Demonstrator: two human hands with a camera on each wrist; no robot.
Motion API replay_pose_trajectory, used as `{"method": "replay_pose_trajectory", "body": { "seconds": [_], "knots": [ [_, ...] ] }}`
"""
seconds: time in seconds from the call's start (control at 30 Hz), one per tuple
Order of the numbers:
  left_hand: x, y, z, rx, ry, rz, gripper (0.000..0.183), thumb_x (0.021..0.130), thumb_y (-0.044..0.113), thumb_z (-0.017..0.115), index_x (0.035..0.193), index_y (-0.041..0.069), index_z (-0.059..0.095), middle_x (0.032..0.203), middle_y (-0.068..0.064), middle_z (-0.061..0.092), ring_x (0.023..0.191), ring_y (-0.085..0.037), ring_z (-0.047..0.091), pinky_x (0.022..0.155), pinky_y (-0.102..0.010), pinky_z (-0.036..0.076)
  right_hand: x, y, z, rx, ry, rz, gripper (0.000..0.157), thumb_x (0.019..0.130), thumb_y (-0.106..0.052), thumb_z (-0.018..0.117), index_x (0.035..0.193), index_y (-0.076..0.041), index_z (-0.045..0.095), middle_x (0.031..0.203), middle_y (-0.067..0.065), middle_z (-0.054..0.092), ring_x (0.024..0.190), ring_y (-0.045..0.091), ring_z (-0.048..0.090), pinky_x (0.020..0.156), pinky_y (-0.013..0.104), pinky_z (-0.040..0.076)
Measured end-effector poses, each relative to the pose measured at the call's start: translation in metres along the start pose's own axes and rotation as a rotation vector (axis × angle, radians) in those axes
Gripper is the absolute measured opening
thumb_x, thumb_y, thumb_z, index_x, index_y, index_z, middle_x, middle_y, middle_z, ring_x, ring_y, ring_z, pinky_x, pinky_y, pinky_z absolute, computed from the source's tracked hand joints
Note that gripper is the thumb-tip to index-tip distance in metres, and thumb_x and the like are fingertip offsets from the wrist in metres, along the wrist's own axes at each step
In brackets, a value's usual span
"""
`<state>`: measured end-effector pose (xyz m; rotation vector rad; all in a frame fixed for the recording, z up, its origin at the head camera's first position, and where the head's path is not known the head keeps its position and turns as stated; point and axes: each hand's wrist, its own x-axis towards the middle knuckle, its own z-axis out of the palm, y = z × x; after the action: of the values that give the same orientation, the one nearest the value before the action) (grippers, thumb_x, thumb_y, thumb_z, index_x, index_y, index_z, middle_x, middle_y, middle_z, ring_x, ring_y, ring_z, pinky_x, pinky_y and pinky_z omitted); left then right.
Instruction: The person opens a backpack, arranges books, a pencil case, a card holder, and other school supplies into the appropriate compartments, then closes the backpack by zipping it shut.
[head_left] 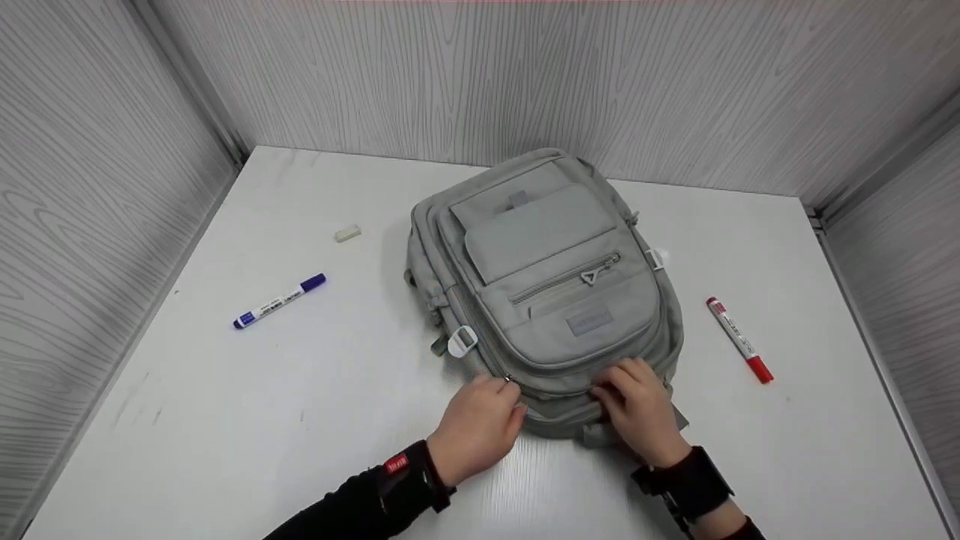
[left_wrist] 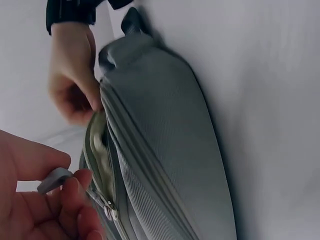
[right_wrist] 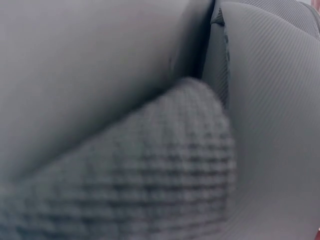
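Note:
A grey-green backpack (head_left: 540,232) lies on its back on the white table, its near end toward me. At its near left corner my left hand (head_left: 480,420) pinches a grey zipper pull (left_wrist: 55,179) between thumb and fingers. Close to those fingers sits the metal zipper slider (left_wrist: 109,207), with a gap parted along the zipper beyond it. My right hand (head_left: 641,409) grips the bag's edge farther right along this zipper. Only the bag's side and a blurred ribbed strap (right_wrist: 165,165) fill the right wrist view; the right hand is hidden there.
A blue marker (head_left: 279,301) and a small whitish eraser (head_left: 347,233) lie left of the bag. To its right is a red marker (head_left: 739,340). Grey wood-grain panels (head_left: 465,82) stand at the back and both sides of the table.

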<state>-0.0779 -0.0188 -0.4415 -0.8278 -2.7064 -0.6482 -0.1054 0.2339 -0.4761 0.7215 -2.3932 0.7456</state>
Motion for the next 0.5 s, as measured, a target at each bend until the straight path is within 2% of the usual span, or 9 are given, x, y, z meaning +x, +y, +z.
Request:
{"method": "replay_pose_trajectory", "body": {
  "seconds": [0.3,0.43,0.5],
  "knots": [
    [0.008,0.032,0.019,0.011,-0.024,0.114,0.017,0.09,0.021,0.068,0.078,0.011,0.061,0.074,0.0,0.063,0.071,-0.017,0.058,0.071,-0.028,0.045,0.0,-0.001,0.0,-0.01,0.012,-0.016,0.027,0.069,0.003,0.084,0.081,-0.012,0.065,0.081,0.0,0.061,0.075,0.014,0.051,0.071,0.023,0.039],
    [0.013,0.043,0.026,0.028,-0.028,0.131,0.017,0.091,0.023,0.068,0.08,0.011,0.062,0.076,0.0,0.064,0.073,-0.016,0.06,0.074,-0.028,0.047,0.001,-0.001,0.0,0.001,0.028,-0.03,0.025,0.069,0.002,0.084,0.082,-0.011,0.066,0.081,0.0,0.062,0.075,0.015,0.052,0.07,0.024,0.04],
    [0.017,0.048,0.029,0.034,-0.043,0.129,0.016,0.091,0.023,0.067,0.081,0.011,0.062,0.076,0.001,0.064,0.073,-0.016,0.06,0.074,-0.027,0.047,0.0,0.0,0.0,0.017,0.029,-0.03,0.013,0.08,-0.007,0.079,0.083,-0.011,0.067,0.081,0.001,0.062,0.075,0.015,0.052,0.07,0.024,0.04]
  ]
}}
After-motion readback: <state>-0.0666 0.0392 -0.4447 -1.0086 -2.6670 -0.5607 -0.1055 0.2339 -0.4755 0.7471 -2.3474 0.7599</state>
